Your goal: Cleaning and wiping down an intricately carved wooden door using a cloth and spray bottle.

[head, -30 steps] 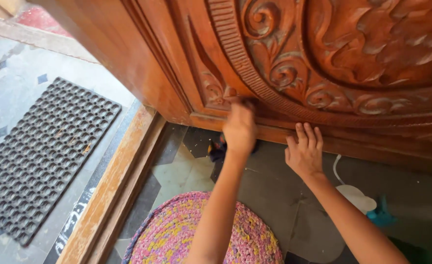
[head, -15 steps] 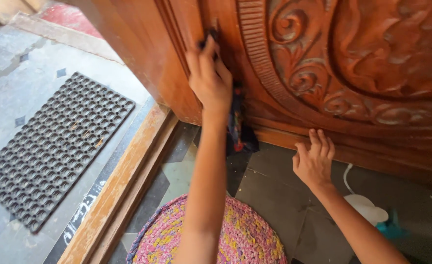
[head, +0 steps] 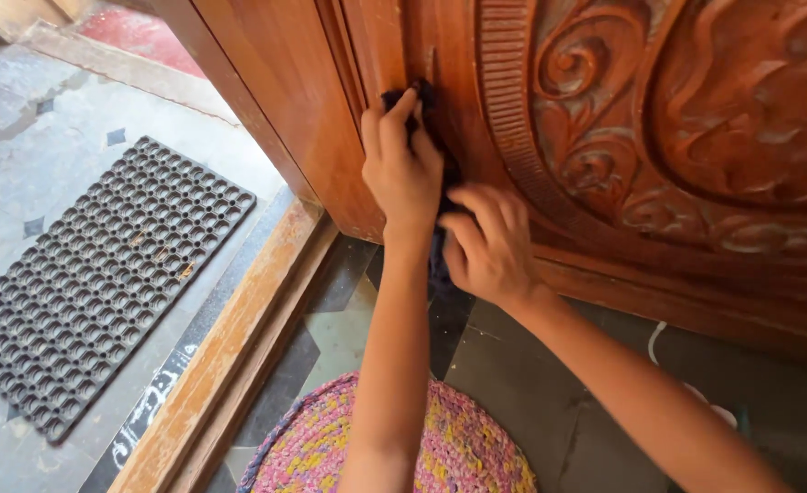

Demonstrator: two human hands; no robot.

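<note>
Left hand [head: 401, 169] fingers pinch dark cloth [head: 435, 137] against carved wooden door [head: 604, 137]; right hand [head: 487, 245] fingers curled on cloth's hanging end. Floor: black rubber mat [head: 102, 274], braided rug [head: 458, 447].

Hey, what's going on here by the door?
A person is pressing a dark cloth against the carved wooden door with the left hand, near the door's lower edge. The right hand grips the hanging part of the same cloth just below. A pink braided rug lies under the arms, and a black rubber doormat lies beyond the wooden threshold.
</note>
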